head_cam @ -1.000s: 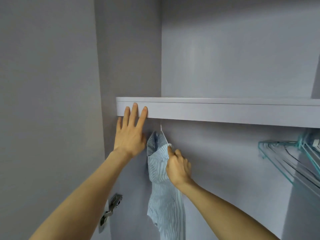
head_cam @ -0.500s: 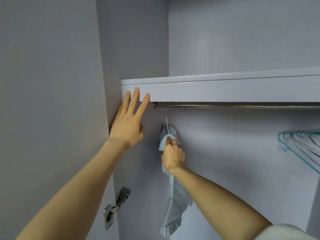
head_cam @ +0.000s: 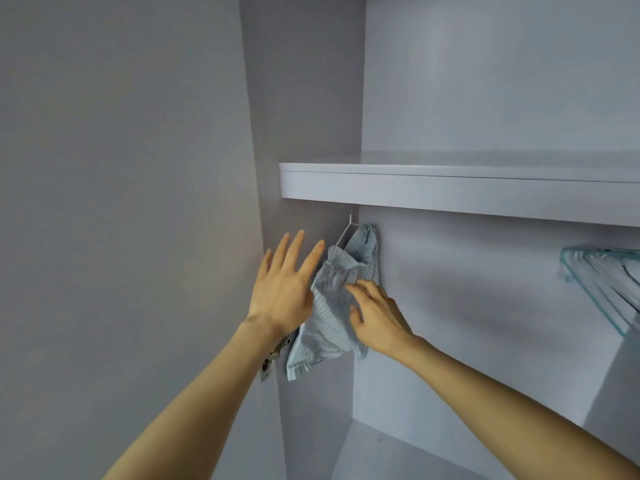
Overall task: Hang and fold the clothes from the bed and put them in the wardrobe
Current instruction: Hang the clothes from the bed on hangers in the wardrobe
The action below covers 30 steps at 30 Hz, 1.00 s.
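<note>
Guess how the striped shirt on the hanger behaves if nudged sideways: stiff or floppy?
Probably floppy: the striped shirt bunches and creases where the right hand touches it. Likely light, hanging off a thin wire hanger. It would probably swing rather than hold position.

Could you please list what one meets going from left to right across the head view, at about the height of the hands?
Left hand → striped garment → right hand → clear hangers.
</note>
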{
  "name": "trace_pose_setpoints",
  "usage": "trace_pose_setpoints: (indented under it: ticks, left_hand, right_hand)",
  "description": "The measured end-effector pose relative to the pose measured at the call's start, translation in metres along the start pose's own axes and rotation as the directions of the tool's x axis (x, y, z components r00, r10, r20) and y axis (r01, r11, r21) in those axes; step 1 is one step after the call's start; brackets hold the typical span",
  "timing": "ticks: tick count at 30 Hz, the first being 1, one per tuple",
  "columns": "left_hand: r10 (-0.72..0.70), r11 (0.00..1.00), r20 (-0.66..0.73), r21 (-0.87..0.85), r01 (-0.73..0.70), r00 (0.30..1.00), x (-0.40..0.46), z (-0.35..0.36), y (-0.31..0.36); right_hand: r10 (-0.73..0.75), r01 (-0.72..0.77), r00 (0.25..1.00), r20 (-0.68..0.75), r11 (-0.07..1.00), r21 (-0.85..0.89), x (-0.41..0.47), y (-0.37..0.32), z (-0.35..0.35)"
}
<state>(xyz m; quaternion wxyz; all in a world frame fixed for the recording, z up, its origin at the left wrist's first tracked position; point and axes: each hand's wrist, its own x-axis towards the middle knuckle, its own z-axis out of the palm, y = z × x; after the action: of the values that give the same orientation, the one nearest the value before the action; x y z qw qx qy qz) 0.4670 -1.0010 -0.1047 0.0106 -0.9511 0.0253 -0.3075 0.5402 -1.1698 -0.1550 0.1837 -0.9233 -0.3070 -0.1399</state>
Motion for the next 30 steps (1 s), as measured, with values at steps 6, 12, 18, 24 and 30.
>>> trace_pose_setpoints:
  ticks: [6,12,18,24,30]
  left_hand:
    - [-0.222,0.954,0.078,-0.187,0.233,0.972,-0.097,-0.02,0.019]
    - [-0.43,0.854,0.186,-0.234,0.465,0.884,-0.207,-0.041,0.03]
    - [-0.697,0.679,0.179,-0.147,0.719,0.695,-0.335,-0.071,0.033]
    - [-0.936,0.333,0.116,-0.023,0.943,0.333,-0.481,-0.117,0.071]
    - [-0.999,-0.021,-0.046,0.059,0.998,-0.019,-0.611,-0.186,0.117]
  right_hand:
    - [-0.088,0.091,0.996,-0.025,0.979,0.184,-0.08,-0.031,-0.02]
    - [-0.2,0.157,0.977,0.08,0.914,0.374,-0.14,-0.069,0.006]
    - [-0.468,0.286,0.835,0.29,0.819,0.498,-0.187,-0.128,0.054]
    - [-0.714,0.371,0.538,0.448,0.678,0.635,-0.267,-0.209,0.091]
    - [-0.848,0.441,0.204,0.489,0.526,0.727,-0.363,-0.321,0.107]
